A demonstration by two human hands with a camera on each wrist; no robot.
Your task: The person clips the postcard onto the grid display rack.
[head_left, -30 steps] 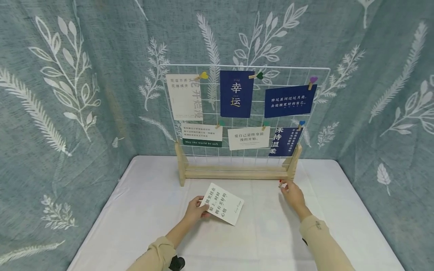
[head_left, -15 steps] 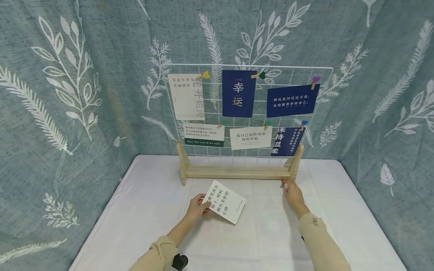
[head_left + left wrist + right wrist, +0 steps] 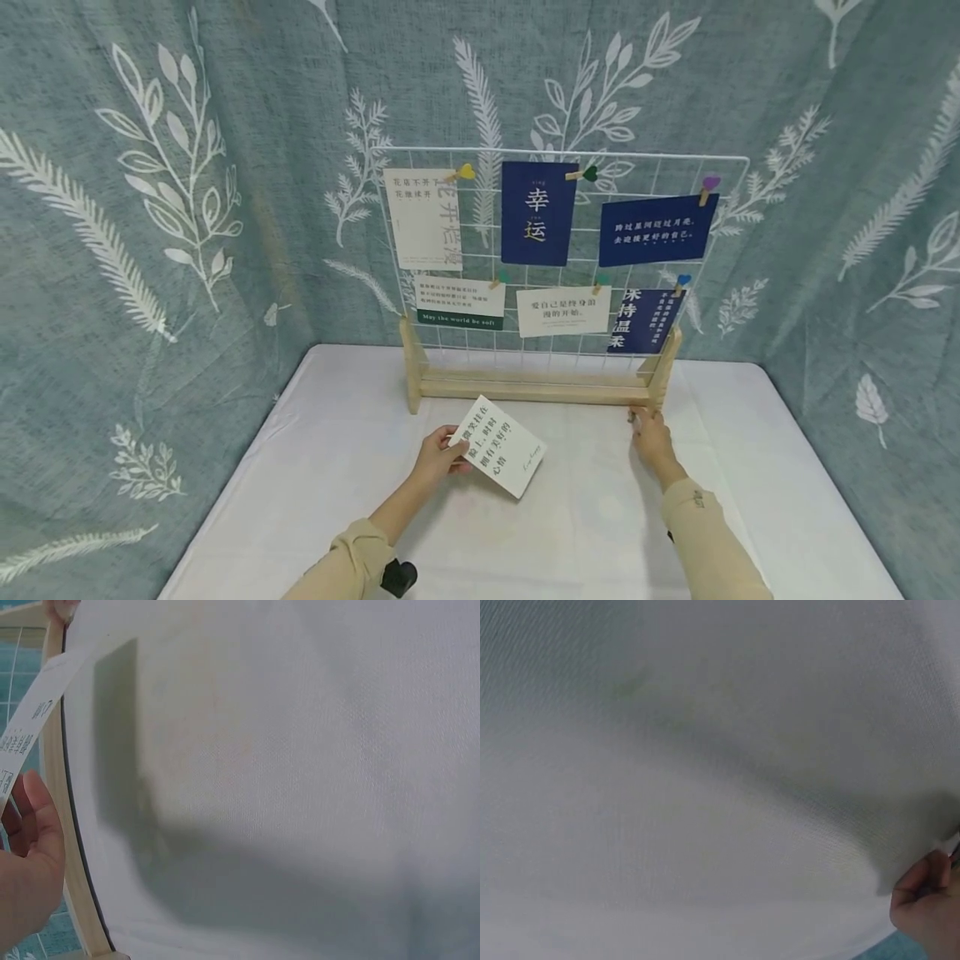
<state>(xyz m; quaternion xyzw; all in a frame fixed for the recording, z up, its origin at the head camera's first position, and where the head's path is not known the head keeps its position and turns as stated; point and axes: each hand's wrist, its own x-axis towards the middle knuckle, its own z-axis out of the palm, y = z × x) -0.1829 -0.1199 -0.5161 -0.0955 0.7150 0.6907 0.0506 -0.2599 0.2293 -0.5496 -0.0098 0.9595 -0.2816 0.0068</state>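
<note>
Between thumb and fingers, my left hand (image 3: 437, 455) grips a white card (image 3: 510, 454) with dark writing, tilted above the table. The left wrist view shows that card (image 3: 31, 720) almost edge-on, its lower end by the thumb. By the right foot of a wire grid rack, my right hand (image 3: 652, 440) pinches a small wooden peg (image 3: 632, 416), mostly hidden by the fingertips. Only the curled fingers of the right hand (image 3: 927, 894) show at the corner of the right wrist view.
The white wire grid stands in a wooden base (image 3: 532, 390) at the table's back. Heart pegs hold blue and white cards on it, among them a blue upright card (image 3: 537, 237) and a purple-heart peg (image 3: 707, 190). Leaf-patterned curtains (image 3: 247, 250) enclose the white table (image 3: 337, 450).
My left hand keeps its grip on the white card. My right hand still pinches the peg by the rack's foot; its red end, seen earlier, no longer shows. The head view has shifted slightly.
</note>
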